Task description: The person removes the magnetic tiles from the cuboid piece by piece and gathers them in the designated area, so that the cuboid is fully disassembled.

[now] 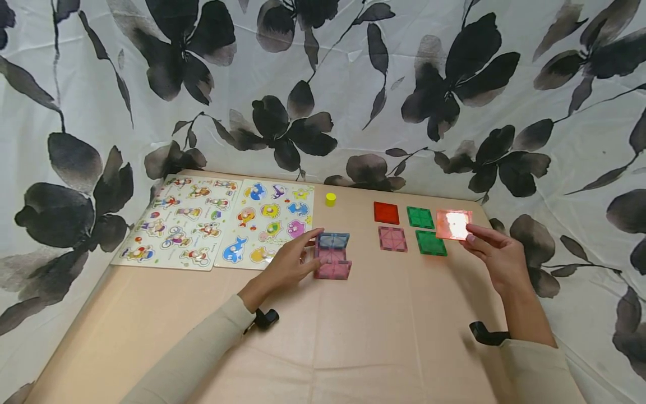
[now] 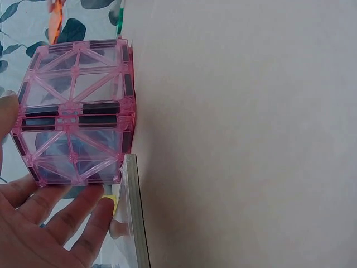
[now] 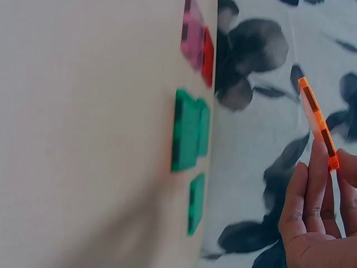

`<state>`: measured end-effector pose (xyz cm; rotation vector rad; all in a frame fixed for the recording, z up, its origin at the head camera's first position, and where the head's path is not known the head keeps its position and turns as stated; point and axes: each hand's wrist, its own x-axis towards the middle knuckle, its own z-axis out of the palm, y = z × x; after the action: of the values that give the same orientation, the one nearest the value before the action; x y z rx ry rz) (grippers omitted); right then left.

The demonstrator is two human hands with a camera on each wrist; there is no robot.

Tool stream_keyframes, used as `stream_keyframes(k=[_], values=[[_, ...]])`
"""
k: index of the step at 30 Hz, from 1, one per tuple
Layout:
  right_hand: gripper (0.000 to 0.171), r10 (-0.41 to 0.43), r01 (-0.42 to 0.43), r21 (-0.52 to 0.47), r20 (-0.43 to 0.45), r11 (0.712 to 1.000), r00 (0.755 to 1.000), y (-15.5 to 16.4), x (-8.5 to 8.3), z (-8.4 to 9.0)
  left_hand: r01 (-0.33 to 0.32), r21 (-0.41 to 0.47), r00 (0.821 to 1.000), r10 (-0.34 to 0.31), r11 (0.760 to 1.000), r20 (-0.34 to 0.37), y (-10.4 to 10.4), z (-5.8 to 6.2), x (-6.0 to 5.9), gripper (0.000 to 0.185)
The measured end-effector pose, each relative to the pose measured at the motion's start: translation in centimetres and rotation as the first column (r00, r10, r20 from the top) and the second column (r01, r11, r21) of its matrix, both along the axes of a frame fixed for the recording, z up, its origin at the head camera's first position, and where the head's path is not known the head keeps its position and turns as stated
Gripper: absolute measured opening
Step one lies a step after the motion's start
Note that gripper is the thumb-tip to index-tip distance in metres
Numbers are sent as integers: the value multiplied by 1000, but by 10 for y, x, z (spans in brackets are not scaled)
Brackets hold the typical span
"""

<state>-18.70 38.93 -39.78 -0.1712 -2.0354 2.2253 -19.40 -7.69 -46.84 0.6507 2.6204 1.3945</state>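
While the left hand (image 1: 289,262) grasps the left side of a pink-and-blue tile assembly (image 1: 333,271) at mid-table, the right hand (image 1: 497,258) pinches an orange tile (image 1: 453,225) by its near right corner, raised above the table (image 1: 368,331). The assembly's blue part points away from the person, its pink parts toward the person; its long axis cannot be told. The square orange tile turns a flat face to the head camera; seen edge-on from the right wrist, it leans diagonally. Between the two held pieces lie a red tile (image 1: 386,213), a pink tile (image 1: 393,239) and green tiles (image 1: 431,243), the last nearest the orange tile. A yellow cylinder (image 1: 330,200) stands beyond the assembly; two picture boards (image 1: 224,238) lie to the left, partly covered by the left hand.
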Motion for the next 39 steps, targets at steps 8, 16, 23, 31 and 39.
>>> stream_keyframes(k=[8,16,23,31,39], values=[[47,-116,124,-39,164,991,980,34,-11,-14,5,1,1000,-5,1000,-1,0,-1,0,73],[44,-198,206,10,338,978,920,57,-21,-32,4,2,1000,-4,1000,-2,0,-1,0,72],[40,-209,222,20,435,975,876,71,-25,-45,5,12,1000,-5,1000,-10,1,-2,0,71],[33,-219,190,111,421,975,880,82,-21,-58,2,4,1000,-2,1000,-3,2,-1,1,70],[49,-322,110,501,359,858,876,63,-18,-49,-5,-1,1000,5,1000,-3,0,2,2,71]])
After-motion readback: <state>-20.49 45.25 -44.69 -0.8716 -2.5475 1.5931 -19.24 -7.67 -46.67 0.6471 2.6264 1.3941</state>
